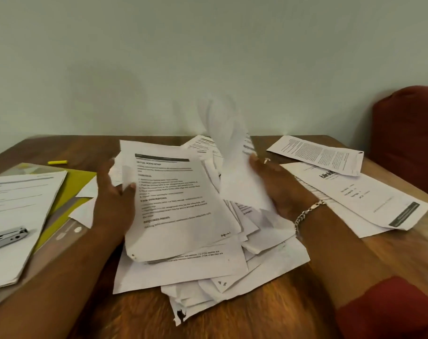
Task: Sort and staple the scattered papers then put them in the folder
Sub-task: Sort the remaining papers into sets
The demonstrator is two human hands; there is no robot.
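Papers lay in a loose, overlapping heap in the middle of the wooden worktop, between the person's two forearms. The left hand gripped a stapled printed sheet at its left edge, thumb on top and fingers curled behind, holding it tilted up over the heap. The right hand pinched a blank sheet that stood upright and was blurred, so its upper edge could not be made out; a ring showed on one finger, and a chain bracelet sat on the wrist. To the left lay a yellow-green folder with a stack of printed pages on it, and a silver stapler rested on that stack. A yellow highlighter lay near the far left edge of the worktop. To the right, well apart from the heap, more printed sheets lay overlapping, and a dark red cushion stood beyond them
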